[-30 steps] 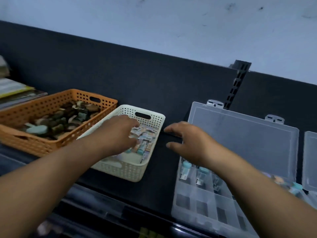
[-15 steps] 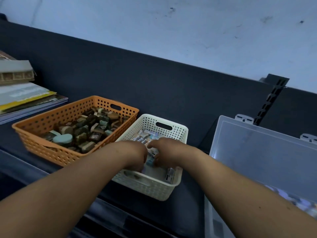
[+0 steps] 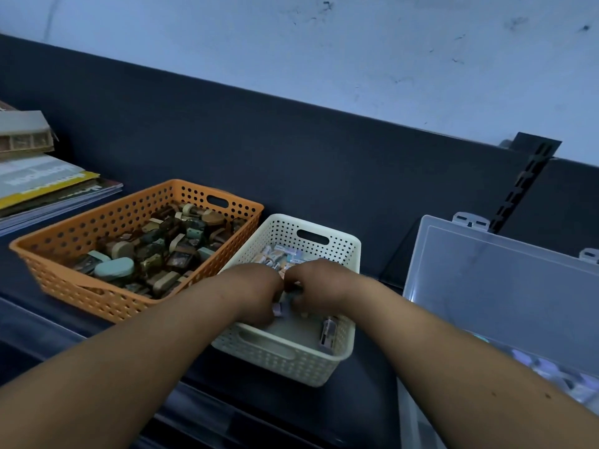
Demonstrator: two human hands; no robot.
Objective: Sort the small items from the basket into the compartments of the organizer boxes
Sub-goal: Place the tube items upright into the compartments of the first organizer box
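Observation:
Both my hands are down inside the cream perforated basket [image 3: 285, 361], which holds several small pale items [image 3: 280, 256] at its far end. My left hand [image 3: 256, 293] is curled, and a small pale purple item [image 3: 278, 310] shows at its fingertips. My right hand [image 3: 316, 288] is curled right beside it, fingers bent down among the items; what it holds is hidden. One more small item [image 3: 327, 333] lies alone near the basket's front right corner. The clear organizer box [image 3: 486, 286] stands open at the right, with a few small items in its lower compartments.
An orange perforated basket [image 3: 64, 254] full of brown and green small pieces touches the cream basket's left side. Stacked books and magazines [image 3: 39, 186] lie at the far left. A dark back panel runs behind everything, with a black slotted bracket [image 3: 525, 179] at the right.
My right hand has come from above the organizer box into the cream basket, next to my left hand. The view has swung left, so the organizer box sits nearer the right edge.

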